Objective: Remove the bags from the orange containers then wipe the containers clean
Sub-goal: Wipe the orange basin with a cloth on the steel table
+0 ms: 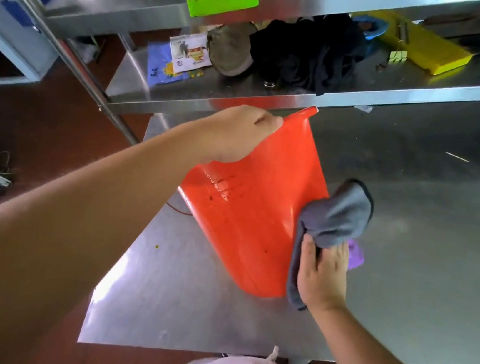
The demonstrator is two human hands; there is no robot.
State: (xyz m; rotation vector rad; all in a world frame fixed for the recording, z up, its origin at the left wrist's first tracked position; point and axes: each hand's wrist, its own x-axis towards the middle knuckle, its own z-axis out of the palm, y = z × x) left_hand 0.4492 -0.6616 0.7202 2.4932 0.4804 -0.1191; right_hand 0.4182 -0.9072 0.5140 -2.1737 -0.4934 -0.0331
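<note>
A: Orange container point(254, 214) sits mid-frame on the steel table point(440, 241), tipped on its side, rim toward the shelf in the upper half of the frame, base toward the bottom. No bag shows on it from here.

B: And the hands?

A: The left hand point(236, 133), centre-left, is curled over the far rim and steadies it. The right hand point(322, 275), lower right of centre, grips a grey cloth point(335, 220) bunched against the container's right outer wall.

B: So it looks like the wiping step. What could go wrong?

A: The container rests on its curved side near the table's left edge. A hard push from the cloth could roll or slide it toward that edge if the left hand's grip slackens.

B: Anything else?

A: Dark specks and a wet-looking streak show on the upper wall; a bunched cloth may skip them or smear them. A loose tail of cloth hangs below the right hand and could drag across the table. A small purple thing point(356, 255) lies just behind that hand; I cannot tell what it is, and a wide stroke might knock it
</note>
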